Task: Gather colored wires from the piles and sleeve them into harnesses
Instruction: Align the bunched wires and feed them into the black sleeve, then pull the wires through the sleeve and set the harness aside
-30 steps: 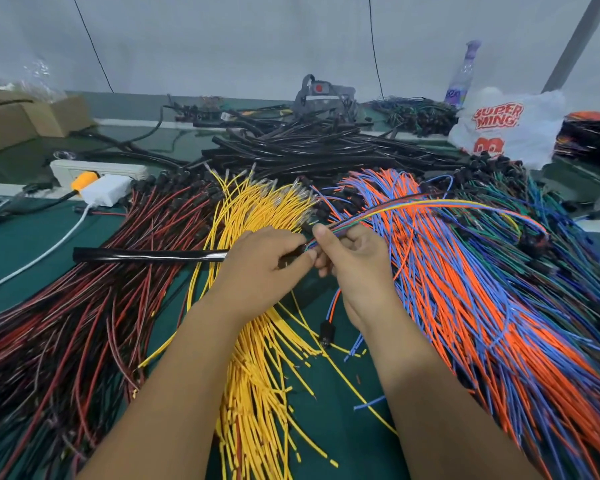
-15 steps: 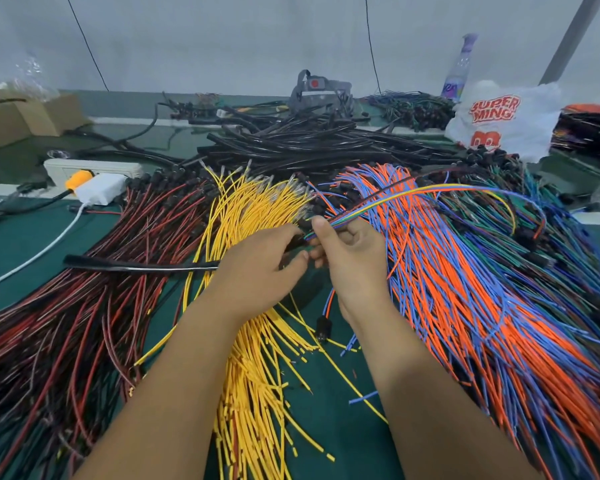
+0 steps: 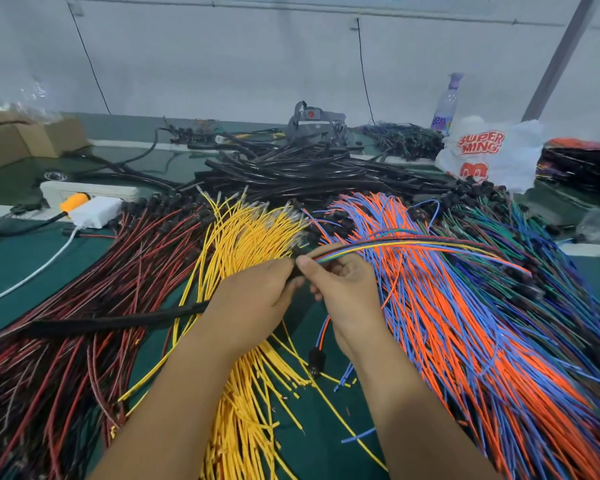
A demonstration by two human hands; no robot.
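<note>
Head view: nearest, yellow wires (image 3: 243, 403) fan across the green table (image 3: 18, 258) between a red-and-black wire pile (image 3: 66, 358) on the left and an orange-and-blue pile (image 3: 482, 341) on the right. Above them the left hand (image 3: 253, 303) curls round one end of a black sleeve (image 3: 118, 320) — it lies out leftward over the red pile. Touching it, the right hand (image 3: 343, 289) pinches a mixed-colour wire bundle (image 3: 413, 245) arching away right. Farther back lie black tubing (image 3: 291, 171), a power strip (image 3: 87, 194) and a white plastic bag (image 3: 489, 154).
</note>
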